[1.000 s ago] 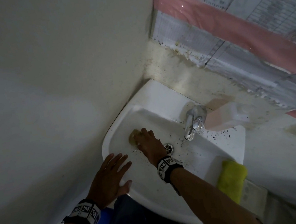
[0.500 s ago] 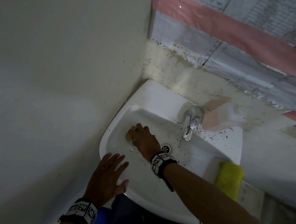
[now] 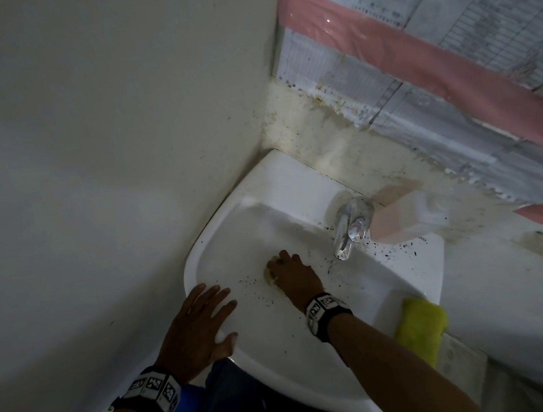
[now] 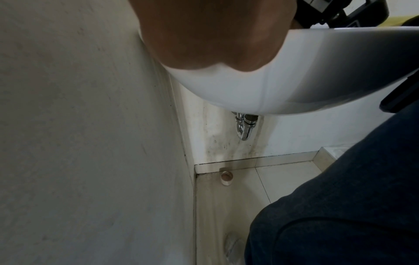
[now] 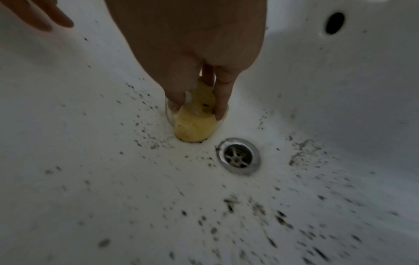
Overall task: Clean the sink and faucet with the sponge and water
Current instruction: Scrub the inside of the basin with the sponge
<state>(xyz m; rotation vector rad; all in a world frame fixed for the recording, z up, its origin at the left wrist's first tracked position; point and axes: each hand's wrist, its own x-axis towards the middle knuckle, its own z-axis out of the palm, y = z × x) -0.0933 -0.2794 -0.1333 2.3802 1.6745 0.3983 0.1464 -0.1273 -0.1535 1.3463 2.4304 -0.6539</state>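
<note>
Two hands: both at the sink [image 3: 407, 277].
Right hand [image 3: 295, 280]: fingers [image 5: 223, 93] curled round the yellow sponge [image 5: 195, 123], pressed on the sink floor just beside the drain [image 5: 238, 156].
Left hand [image 3: 194, 326]: fingers spread flat on the sink's front rim, holding nothing.
Writing: none readable.
Around: faucet [image 3: 351, 230] behind the drain; black specks across the sink; green cloth [image 3: 420, 324] on its right rim.

dim, greyish light throughout – wrist views soft, edges stretched and blurred.

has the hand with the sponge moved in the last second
Yes. The right hand slid the sponge down the basin, away from the sink's far left corner toward the drain.
</note>
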